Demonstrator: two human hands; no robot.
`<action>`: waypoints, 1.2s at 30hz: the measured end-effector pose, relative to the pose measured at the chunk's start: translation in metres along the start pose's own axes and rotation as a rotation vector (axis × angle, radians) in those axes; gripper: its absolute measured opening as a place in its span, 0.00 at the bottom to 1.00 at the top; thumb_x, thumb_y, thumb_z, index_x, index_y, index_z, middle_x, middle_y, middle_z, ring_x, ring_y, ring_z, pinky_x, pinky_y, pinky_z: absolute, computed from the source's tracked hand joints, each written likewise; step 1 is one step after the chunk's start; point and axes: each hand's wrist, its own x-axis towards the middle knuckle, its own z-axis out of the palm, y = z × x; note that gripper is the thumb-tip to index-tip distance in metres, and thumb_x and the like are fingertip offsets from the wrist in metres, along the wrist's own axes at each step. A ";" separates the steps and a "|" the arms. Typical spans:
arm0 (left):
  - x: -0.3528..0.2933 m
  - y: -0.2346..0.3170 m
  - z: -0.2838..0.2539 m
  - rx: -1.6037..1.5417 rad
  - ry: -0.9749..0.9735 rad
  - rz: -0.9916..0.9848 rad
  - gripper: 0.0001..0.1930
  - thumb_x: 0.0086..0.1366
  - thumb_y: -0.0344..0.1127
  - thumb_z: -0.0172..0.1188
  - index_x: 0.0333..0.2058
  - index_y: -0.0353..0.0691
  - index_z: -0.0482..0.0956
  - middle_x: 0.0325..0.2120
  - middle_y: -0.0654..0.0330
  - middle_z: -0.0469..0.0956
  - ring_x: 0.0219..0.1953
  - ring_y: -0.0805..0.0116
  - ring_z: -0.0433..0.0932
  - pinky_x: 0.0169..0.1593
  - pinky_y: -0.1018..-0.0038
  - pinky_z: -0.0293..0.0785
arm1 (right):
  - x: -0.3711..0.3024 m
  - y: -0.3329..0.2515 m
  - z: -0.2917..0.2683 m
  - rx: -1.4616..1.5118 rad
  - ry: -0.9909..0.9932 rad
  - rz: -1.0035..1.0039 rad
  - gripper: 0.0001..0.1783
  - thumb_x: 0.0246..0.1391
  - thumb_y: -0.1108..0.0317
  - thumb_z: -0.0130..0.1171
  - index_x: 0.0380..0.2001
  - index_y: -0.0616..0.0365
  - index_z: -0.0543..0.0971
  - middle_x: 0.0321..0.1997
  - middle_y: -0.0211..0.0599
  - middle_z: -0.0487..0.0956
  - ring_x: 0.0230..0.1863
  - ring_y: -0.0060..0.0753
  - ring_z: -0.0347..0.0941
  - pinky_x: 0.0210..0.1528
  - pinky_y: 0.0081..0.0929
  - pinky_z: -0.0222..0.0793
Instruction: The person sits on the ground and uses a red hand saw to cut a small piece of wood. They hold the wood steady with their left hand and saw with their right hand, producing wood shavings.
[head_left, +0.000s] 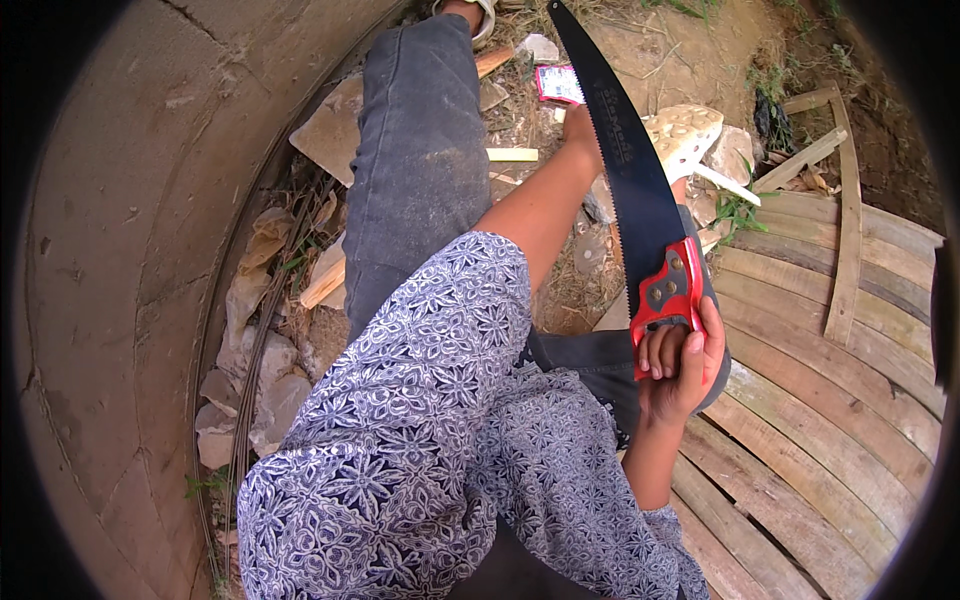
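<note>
My right hand [682, 355] is wrapped round the red and grey handle [668, 285] of a hand saw. The saw's long, curved black blade [625, 150] points up and away, its toothed edge facing left. My left arm reaches forward behind the blade. Only part of my left hand [580, 125] shows at the toothed edge; the blade hides its fingers, so what they hold cannot be told. A small red and white packet [558, 84] lies just beyond that hand. To the right of the blade, a pale thin stick [727, 184] slants beside my white perforated clog [690, 135].
Curved wooden planks [800, 400] lie at the right, with a loose batten [846, 230] across them. A concrete wall [120, 250] curves along the left. Between them are broken stones [335, 130], a pale wood strip [512, 155], a wood offcut [323, 284] and dirt.
</note>
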 end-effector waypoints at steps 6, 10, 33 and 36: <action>-0.006 0.023 0.003 -0.924 0.045 -0.367 0.17 0.72 0.44 0.43 0.45 0.42 0.78 0.43 0.55 0.81 0.45 0.56 0.79 0.51 0.59 0.74 | 0.001 0.000 0.003 -0.011 -0.009 -0.002 0.24 0.69 0.64 0.51 0.64 0.61 0.67 0.13 0.24 0.60 0.13 0.18 0.55 0.18 0.21 0.58; -0.003 0.021 0.003 -1.033 0.114 -0.475 0.17 0.72 0.46 0.44 0.43 0.43 0.78 0.41 0.55 0.80 0.43 0.57 0.79 0.48 0.57 0.76 | 0.002 0.000 0.003 -0.009 -0.020 -0.005 0.24 0.69 0.64 0.51 0.64 0.61 0.68 0.13 0.23 0.60 0.13 0.18 0.55 0.17 0.21 0.58; 0.021 0.024 -0.033 1.728 -0.454 0.271 0.15 0.64 0.45 0.61 0.41 0.41 0.84 0.41 0.50 0.85 0.44 0.53 0.85 0.44 0.58 0.81 | 0.001 -0.031 -0.021 -0.042 0.128 -0.178 0.22 0.70 0.67 0.47 0.64 0.62 0.67 0.14 0.23 0.59 0.14 0.18 0.54 0.19 0.21 0.59; 0.028 0.020 -0.041 1.741 -0.511 0.321 0.16 0.67 0.46 0.59 0.43 0.38 0.82 0.40 0.50 0.85 0.44 0.51 0.85 0.45 0.57 0.81 | -0.009 -0.031 -0.025 -0.033 0.106 -0.159 0.22 0.70 0.66 0.47 0.64 0.62 0.67 0.14 0.23 0.59 0.14 0.17 0.54 0.19 0.21 0.59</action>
